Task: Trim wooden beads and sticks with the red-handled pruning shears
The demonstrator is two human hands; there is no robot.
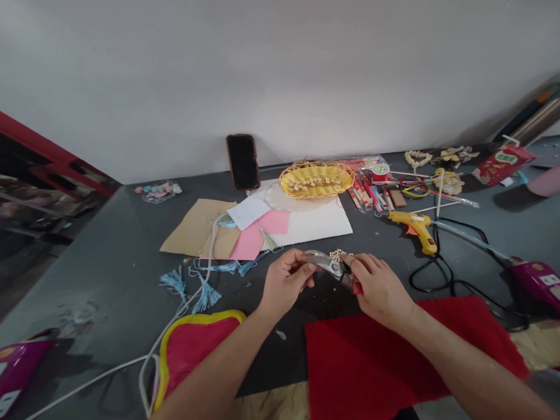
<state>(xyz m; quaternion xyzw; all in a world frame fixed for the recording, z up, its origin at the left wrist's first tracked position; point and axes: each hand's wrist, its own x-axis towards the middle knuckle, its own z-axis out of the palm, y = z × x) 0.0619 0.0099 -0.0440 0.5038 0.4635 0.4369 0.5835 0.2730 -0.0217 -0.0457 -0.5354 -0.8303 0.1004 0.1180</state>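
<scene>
Red-handled pruning shears [335, 268] are held over the dark table, their metal blades pointing left. My right hand [380, 286] is wrapped round the handles. My left hand [289, 279] is closed at the blade end, thumb and fingers pinched together; what lies between them is too small to make out. Just behind the shears sits a small pile of pale wooden pieces [336, 255]. A yellow woven basket [317, 179] farther back holds more small pale pieces. Red cloth [367, 356] lies below my right hand.
Brown, pink and white sheets [312, 224], blue tassels [207, 296] and a white cable lie left of centre. A phone [243, 161] leans on the wall. At right are a yellow glue gun [415, 227] with its cord, sticks, red packets and a red drink carton [504, 164].
</scene>
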